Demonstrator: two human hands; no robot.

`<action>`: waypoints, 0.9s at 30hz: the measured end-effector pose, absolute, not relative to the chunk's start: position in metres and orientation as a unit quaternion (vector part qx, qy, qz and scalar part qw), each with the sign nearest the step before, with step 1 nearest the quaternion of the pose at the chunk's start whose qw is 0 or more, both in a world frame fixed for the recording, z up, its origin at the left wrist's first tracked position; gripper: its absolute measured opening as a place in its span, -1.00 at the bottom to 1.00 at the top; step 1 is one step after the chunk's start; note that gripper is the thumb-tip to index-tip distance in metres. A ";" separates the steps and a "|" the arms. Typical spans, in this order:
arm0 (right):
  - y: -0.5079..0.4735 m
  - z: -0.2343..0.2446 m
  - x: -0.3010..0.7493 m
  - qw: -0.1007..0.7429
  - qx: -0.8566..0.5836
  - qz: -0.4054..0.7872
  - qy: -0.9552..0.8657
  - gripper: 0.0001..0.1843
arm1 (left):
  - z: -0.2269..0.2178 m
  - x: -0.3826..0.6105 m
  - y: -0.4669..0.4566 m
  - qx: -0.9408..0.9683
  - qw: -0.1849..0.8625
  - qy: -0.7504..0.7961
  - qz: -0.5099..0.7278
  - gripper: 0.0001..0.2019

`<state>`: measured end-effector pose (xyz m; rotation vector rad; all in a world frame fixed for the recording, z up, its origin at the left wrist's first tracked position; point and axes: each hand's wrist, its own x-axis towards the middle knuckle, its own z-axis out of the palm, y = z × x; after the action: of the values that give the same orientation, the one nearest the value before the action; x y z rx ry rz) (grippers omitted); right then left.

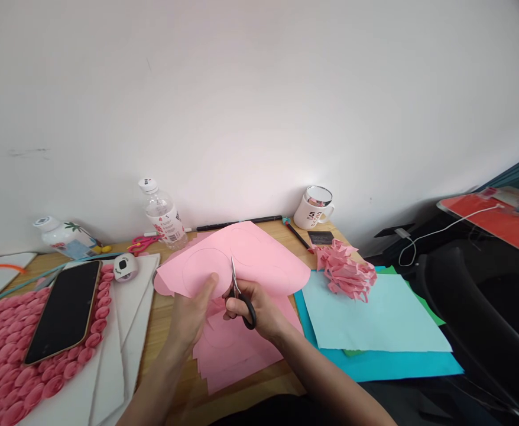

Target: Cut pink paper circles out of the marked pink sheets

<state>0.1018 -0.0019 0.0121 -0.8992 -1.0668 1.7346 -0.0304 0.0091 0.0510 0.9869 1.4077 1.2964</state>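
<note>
My left hand (192, 313) pinches the near edge of a pink paper sheet (259, 257) and holds it up off the desk. Pencilled circles show faintly on the sheet. My right hand (259, 307) grips black-handled scissors (240, 296), whose blades point up into the sheet's lower edge beside my left thumb. A stack of more pink sheets (237, 349) lies flat under both hands.
A phone (67, 310) rests on a pink rolled-paper mat (2, 361) at left. Behind stand a water bottle (164, 216), a white mug (313, 208), pens and a paper punch (124, 266). Pink paper scraps (346, 272) lie on light blue sheets (375, 319) at right.
</note>
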 end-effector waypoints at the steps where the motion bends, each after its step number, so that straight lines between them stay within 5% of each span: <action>1: -0.002 0.012 0.102 0.442 -0.362 0.698 -0.431 -0.64 | 0.052 -0.030 0.009 0.406 0.471 0.578 0.528 -0.69; 27: -0.004 0.007 0.104 0.450 -0.355 0.694 -0.436 -0.69 | 0.046 -0.038 0.017 0.434 0.485 0.538 0.536 -0.52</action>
<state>0.1038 -0.0037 0.0069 -0.8781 -1.0773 1.7157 -0.0381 0.0168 0.0459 1.0566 1.3103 1.3039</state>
